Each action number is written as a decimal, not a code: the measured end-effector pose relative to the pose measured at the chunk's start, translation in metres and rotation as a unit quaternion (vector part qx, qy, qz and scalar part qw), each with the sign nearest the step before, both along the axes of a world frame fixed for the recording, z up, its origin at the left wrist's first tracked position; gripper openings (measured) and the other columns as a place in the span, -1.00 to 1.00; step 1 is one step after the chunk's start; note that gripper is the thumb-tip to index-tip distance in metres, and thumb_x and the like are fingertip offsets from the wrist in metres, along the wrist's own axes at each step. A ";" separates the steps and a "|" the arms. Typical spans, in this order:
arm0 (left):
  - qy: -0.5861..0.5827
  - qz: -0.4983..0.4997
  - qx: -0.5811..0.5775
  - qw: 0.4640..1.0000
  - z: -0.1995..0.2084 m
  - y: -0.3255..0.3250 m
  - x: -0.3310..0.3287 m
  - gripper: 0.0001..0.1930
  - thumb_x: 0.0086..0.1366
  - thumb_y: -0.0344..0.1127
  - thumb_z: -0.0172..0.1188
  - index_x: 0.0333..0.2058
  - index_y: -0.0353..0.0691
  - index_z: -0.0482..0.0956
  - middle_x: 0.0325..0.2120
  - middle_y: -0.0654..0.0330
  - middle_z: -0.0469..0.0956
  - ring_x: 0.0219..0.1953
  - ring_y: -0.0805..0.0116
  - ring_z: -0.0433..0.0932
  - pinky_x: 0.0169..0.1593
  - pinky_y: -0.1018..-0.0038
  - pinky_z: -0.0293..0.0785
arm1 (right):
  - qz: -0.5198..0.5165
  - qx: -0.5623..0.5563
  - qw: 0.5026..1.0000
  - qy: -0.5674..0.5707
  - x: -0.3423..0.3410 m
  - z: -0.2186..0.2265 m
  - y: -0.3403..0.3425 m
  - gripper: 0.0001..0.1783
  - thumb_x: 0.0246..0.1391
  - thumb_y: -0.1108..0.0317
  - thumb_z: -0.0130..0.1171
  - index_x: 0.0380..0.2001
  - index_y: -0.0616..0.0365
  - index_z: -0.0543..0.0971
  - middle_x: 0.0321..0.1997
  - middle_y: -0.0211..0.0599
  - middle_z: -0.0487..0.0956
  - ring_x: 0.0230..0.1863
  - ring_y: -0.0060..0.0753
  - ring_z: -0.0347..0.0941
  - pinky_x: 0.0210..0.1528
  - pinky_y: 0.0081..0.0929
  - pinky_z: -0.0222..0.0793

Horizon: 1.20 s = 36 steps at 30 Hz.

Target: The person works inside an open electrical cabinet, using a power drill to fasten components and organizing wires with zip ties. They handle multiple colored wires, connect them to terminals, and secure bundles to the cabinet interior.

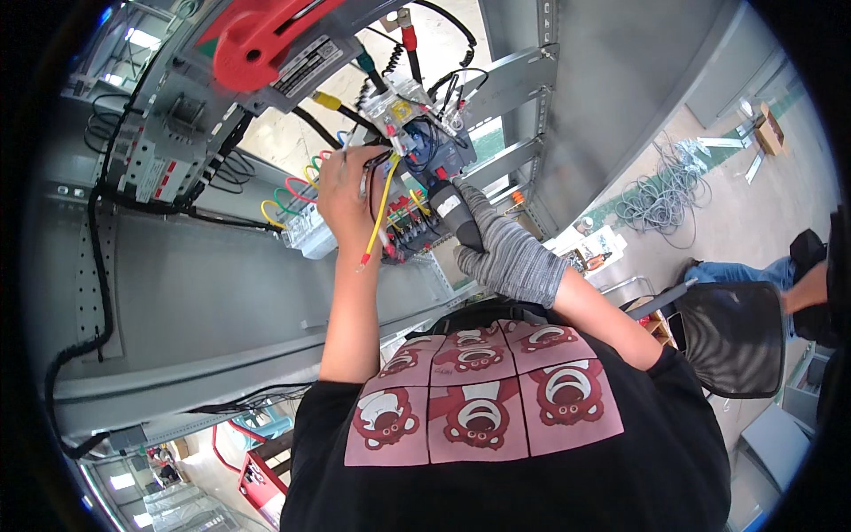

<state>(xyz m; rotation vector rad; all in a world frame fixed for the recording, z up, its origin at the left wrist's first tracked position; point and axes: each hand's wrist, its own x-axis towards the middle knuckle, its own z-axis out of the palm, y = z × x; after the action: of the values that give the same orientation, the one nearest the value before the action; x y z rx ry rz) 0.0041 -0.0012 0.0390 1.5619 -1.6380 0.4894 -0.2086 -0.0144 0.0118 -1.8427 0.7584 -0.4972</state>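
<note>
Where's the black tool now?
Head view, just right of centre: the black tool is in the gloved right hand, right of the long yellow wire.

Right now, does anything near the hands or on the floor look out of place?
Two things: the yellow wire beside the left hand dangles with its red-tipped lower end free, and grey cable lies tangled on the floor to the right rather than neatly coiled. No damage is evident.

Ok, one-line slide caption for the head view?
At a grey metal cabinet, the gloved right hand grips a black tool; the bare left hand is beside a yellow wire.
</note>
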 end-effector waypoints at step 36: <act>-0.067 -0.058 -0.054 0.995 0.022 0.003 0.007 -0.79 0.05 -0.22 0.34 -0.46 -0.17 0.53 -0.51 0.22 0.54 -0.42 0.19 0.52 -0.38 0.34 0.39 | -0.018 0.105 0.994 0.003 0.008 0.012 0.012 -0.11 -0.03 0.36 0.17 0.35 0.20 0.01 -0.22 -0.07 0.52 -0.29 -0.31 0.46 -0.17 -0.39 0.43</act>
<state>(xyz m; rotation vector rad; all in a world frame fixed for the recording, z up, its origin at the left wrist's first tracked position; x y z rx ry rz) 0.0106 0.0014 0.0611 1.3703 -1.7621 0.6214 -0.2003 -0.0022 0.0238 -1.6389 0.8175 -0.4192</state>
